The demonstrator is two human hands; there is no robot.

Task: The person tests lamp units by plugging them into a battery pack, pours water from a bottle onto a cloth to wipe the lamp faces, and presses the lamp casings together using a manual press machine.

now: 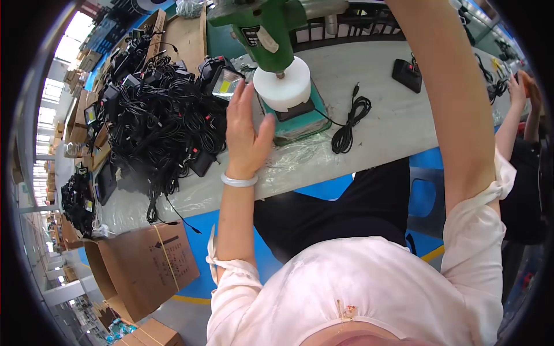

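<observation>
My left hand (247, 134) is beside the green press (266, 41), fingers stretched out and thumb apart, holding nothing. Under the press's round white block (283, 85) sits a black power adapter (295, 111), mostly hidden by the block, on a green base (302, 128). Its cable (344, 131) lies coiled on the table to the right. My right arm reaches up past the top edge of the view, so the right hand is out of sight. Another black adapter (407, 75) lies farther right.
A large heap of black adapters and cables (164, 109) covers the table's left side. Clear plastic film (294, 154) lies along the front edge. An open cardboard box (144, 265) stands on the floor at lower left. Another person's hands (517, 89) are at far right.
</observation>
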